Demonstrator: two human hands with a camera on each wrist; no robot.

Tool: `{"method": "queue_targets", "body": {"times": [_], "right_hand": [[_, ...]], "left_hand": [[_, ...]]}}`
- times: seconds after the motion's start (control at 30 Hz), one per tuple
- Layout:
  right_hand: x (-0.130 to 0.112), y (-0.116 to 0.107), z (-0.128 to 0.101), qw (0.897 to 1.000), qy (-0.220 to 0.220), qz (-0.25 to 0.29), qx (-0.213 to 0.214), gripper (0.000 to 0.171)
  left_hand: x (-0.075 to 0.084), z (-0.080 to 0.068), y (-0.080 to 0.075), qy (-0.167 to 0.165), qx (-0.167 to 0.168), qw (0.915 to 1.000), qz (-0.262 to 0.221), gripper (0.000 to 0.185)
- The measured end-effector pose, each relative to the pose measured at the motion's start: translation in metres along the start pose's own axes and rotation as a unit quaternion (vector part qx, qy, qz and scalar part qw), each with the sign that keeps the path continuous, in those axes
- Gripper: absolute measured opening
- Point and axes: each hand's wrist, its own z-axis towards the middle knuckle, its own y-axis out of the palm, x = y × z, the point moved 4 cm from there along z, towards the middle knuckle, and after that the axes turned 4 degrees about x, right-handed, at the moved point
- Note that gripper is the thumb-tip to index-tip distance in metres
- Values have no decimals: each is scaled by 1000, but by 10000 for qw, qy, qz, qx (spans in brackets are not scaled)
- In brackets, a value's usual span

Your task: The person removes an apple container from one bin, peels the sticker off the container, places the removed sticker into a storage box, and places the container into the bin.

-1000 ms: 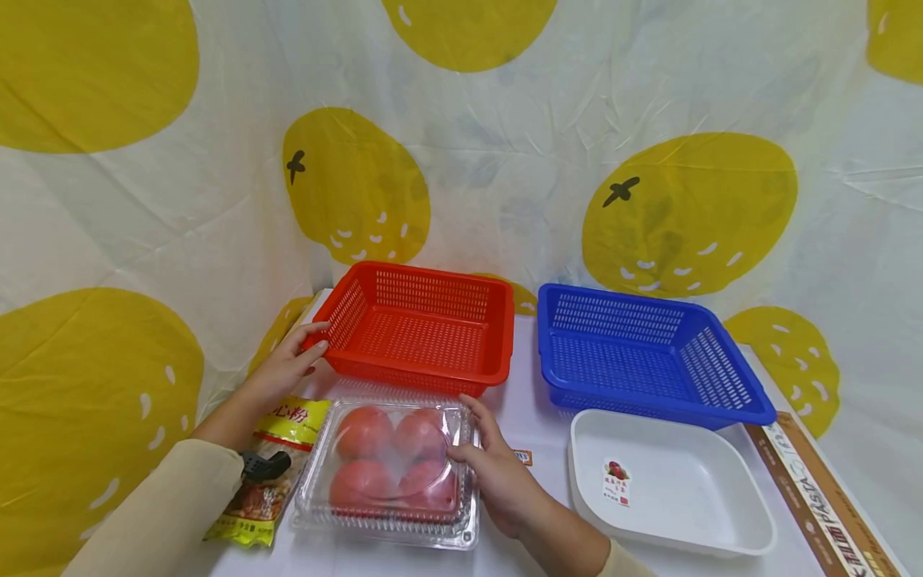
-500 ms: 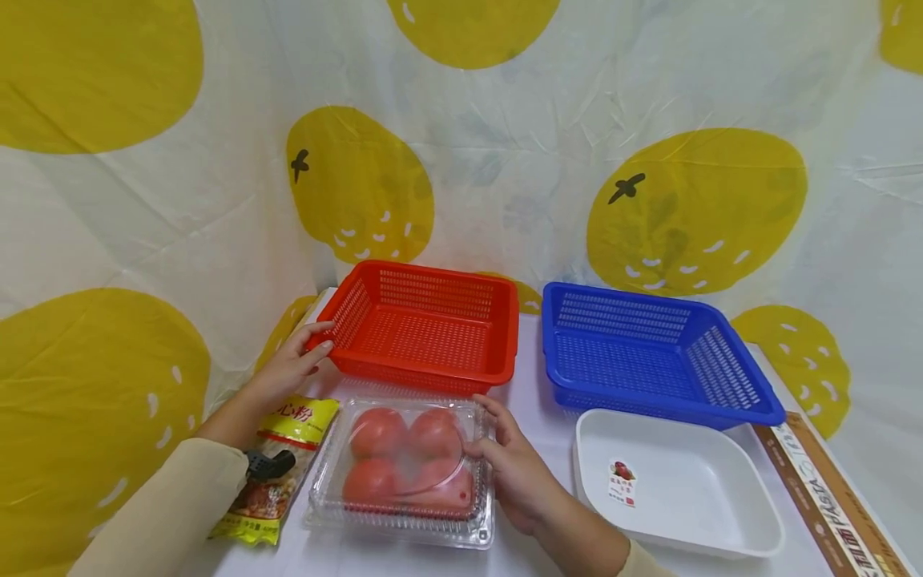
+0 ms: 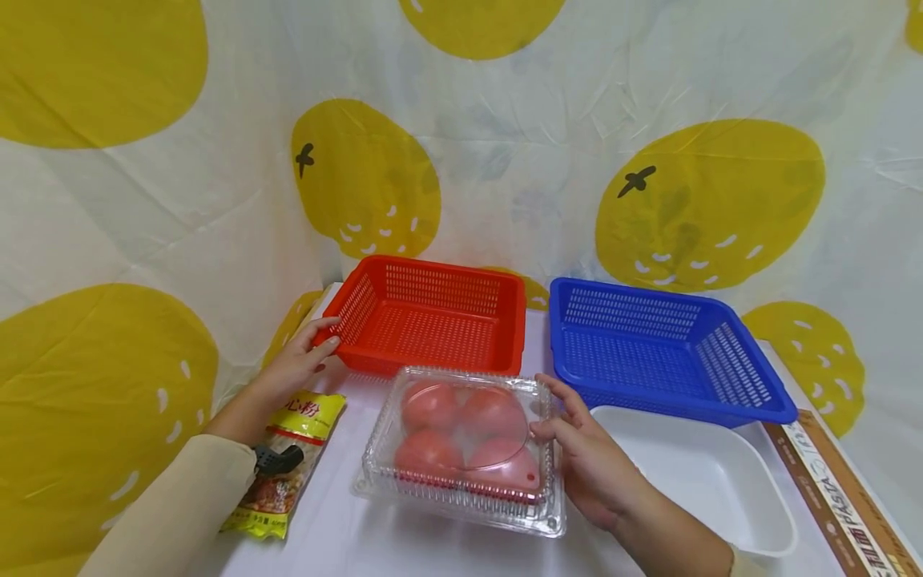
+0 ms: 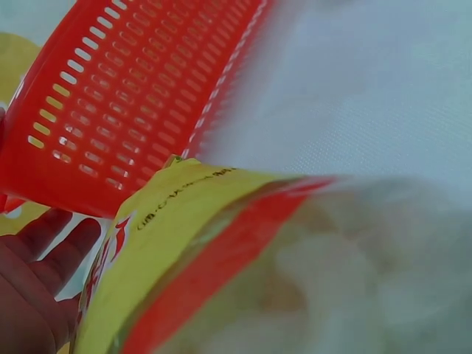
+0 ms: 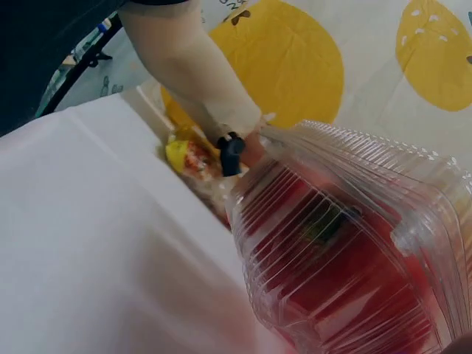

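My right hand grips the right side of a clear plastic clamshell box, its thumb on the lid. Several red tomatoes sit inside the box, which is raised and tilted over the table; the right wrist view shows the ribbed box close up. My left hand rests at the left front corner of the red slotted basket, fingers loosely extended at its rim. Below the left forearm lies a yellow-topped packet; in the left wrist view the packet partly covers the basket wall.
A blue slotted basket stands to the right of the red one. In front of it sits a white tub, partly hidden by my right arm. A brown pasta box lies along the right edge. A fruit-print cloth hangs behind.
My right hand has lifted the box of tomatoes off the table and moved it right, near the red basket's front. The left hand has stayed at the basket corner.
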Motion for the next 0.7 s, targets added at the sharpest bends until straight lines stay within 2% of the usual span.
{"method": "queue_targets", "body": {"times": [0.17, 0.33, 0.5, 0.7], "right_hand": [[-31, -12, -2, 10000, -33, -8, -67, 69], [-63, -20, 5, 9996, -179, 35, -195, 64], [-91, -23, 21, 9998, -194, -7, -48, 61], [-115, -16, 51, 9997, -187, -82, 164, 66]], "left_hand": [[1, -1, -2, -158, 59, 9998, 42, 64], [1, 0, -4, -315, 81, 9995, -13, 64], [-1, 1, -4, -512, 114, 9986, 23, 64], [2, 3, -3, -514, 109, 9986, 33, 62]]}}
